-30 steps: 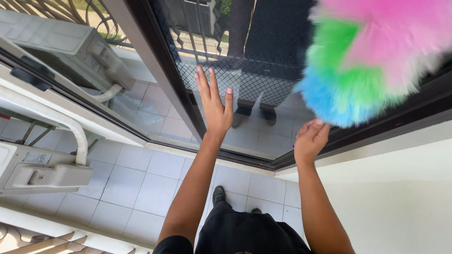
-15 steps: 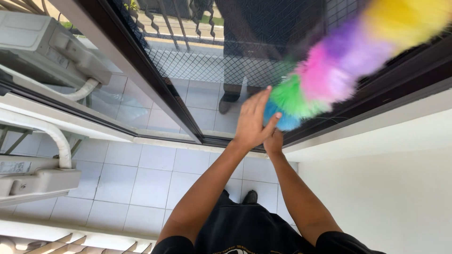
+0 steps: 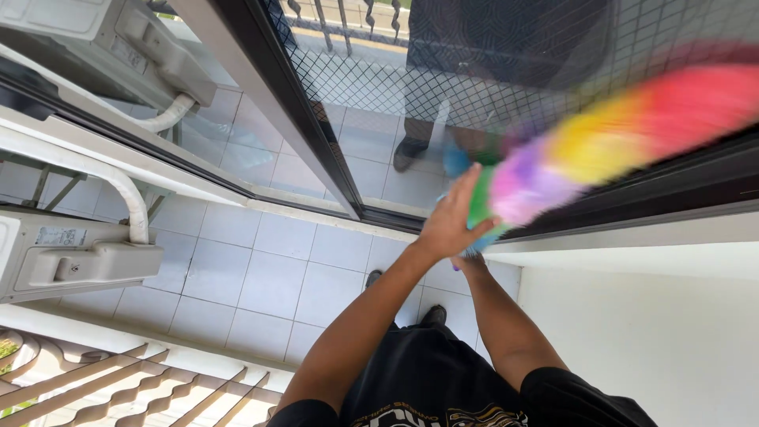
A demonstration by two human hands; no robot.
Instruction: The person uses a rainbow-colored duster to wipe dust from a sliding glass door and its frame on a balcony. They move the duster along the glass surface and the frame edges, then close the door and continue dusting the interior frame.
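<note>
A fluffy rainbow duster (image 3: pixel 601 142), blurred by motion, lies across the dark glass pane (image 3: pixel 506 47) with its red end to the upper right and its green and blue end at my hands. My left hand (image 3: pixel 444 227) is wrapped over the green base of the duster, fingers pointing up along it. Just below, my right hand (image 3: pixel 473 258) is mostly hidden behind the left one, closed at the duster's handle. Both arms reach up from my black shirt.
A black door frame (image 3: pixel 292 103) runs diagonally between two glass panes that mirror my legs. A white air-conditioner unit (image 3: pixel 71 257) with a pipe (image 3: pixel 136 207) stands at left on the tiled floor (image 3: pixel 261 277). White wall (image 3: pixel 648 324) at right, railing (image 3: pixel 118 383) bottom left.
My left hand left the glass and came right onto the duster's base above my right hand. The duster swung from the upper right down across the pane.
</note>
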